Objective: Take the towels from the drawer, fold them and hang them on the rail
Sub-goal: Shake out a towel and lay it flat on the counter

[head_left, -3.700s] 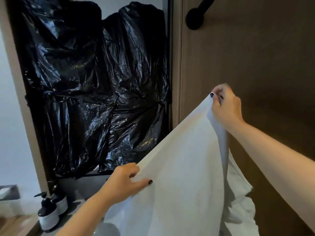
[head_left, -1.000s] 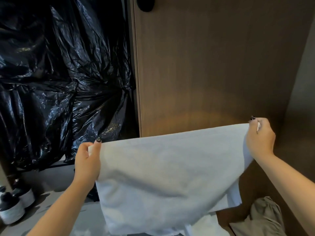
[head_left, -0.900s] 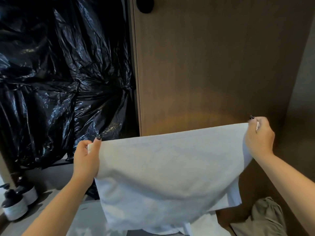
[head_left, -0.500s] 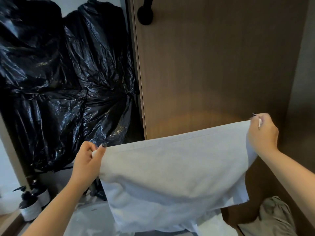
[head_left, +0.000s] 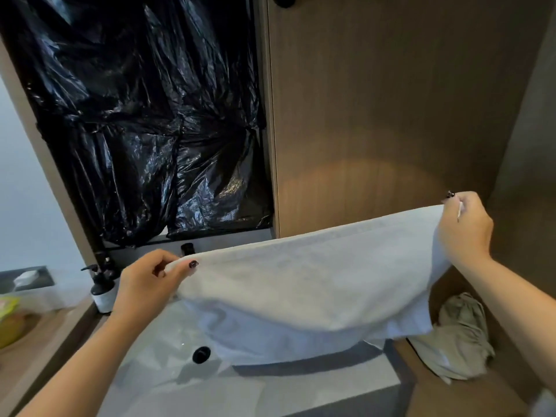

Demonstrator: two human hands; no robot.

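Observation:
A white towel (head_left: 307, 281) hangs stretched between my two hands over the sink, its top edge slanting up to the right. My left hand (head_left: 147, 284) pinches its left top corner, low and close to the tap. My right hand (head_left: 464, 227) pinches the right top corner, higher up, in front of the brown wood panel. The towel's lower part sags into the basin. A black round mount (head_left: 284, 0) shows at the top edge of the panel; I cannot tell whether it belongs to the rail.
The white sink (head_left: 168, 350) with a black drain (head_left: 201, 354) lies below. Black plastic sheeting (head_left: 144, 115) covers the wall behind it. A pump bottle (head_left: 102, 290) stands at the left. A crumpled beige cloth (head_left: 457, 335) lies at the lower right.
My left hand has dropped lower and my view has tilted down, so the sink and drain now show. The towel stays stretched between both hands, sagging further into the basin.

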